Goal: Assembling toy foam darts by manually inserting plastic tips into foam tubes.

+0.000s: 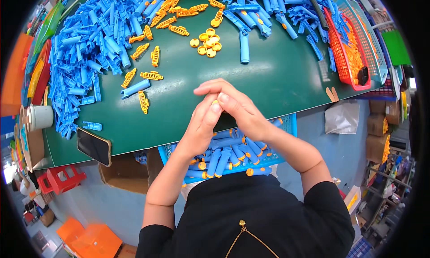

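Observation:
My left hand point(202, 126) and my right hand point(244, 112) meet over the table's front edge, both closed. Their thumbs press together, and a sliver of something yellow peeks out between them; the fingers hide the rest of it. Just beneath my hands is a light blue basket point(292, 123) in front of my body. It holds many blue tubes point(224, 161) with orange-yellow ends. Beyond my fingertips lies a cluster of round yellow caps point(208, 43). Yellow ladder-like plastic inserts point(152, 75) are scattered to the left, beside a single blue tube point(135, 88).
A large heap of blue plastic shells point(89, 47) covers the green table's point(277, 88) left side. More blue parts point(264, 11) lie at the back. A red basket point(342, 56) of orange pieces stands at right. A phone point(94, 146) and white cup point(40, 117) sit front left.

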A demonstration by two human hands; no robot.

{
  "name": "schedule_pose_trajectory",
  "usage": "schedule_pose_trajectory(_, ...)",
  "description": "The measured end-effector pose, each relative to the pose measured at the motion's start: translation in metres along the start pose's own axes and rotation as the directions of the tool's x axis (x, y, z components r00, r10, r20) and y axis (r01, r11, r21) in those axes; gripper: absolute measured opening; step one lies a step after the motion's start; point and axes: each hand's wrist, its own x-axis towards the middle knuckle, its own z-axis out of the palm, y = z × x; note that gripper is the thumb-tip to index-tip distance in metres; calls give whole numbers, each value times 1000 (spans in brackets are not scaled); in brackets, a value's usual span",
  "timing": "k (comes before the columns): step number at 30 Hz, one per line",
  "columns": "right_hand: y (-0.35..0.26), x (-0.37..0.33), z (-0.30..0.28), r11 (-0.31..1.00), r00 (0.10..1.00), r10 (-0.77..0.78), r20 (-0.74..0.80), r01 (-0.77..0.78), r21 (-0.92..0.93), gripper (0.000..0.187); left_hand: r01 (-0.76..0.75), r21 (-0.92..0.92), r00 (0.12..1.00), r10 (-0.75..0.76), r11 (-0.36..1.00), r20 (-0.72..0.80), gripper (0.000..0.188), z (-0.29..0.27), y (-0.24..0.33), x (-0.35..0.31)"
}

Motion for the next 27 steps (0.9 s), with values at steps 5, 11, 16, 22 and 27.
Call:
schedule_pose_trajectory(5,23,-4,5,993,993,-104,-58,101,-59,39,92,-66,993,-97,994,-69,50,3,-6,-2)
schedule_pose_trajectory(11,24,-1,8,982,980,-176,-92,169,-83,37,56,33,998,-56,998,-28,50,0,-2,0)
schedule_pose_trajectory(16,-2,9,-11,974,977,209,-31,-205,92,37,-57,146,997,63,988,-34,43,-3,-5,4)
schedule_pose_trajectory(22,35,58,-59,430,922,-382,-58,122,-894,17,-68,323,995,41,944,91,27,14,6,-6)
schedule_pose_trajectory(27,41,55,-60,306,885,-465,12,173,-936,20,-35,575,999,20,818,32,25,4,41,1)
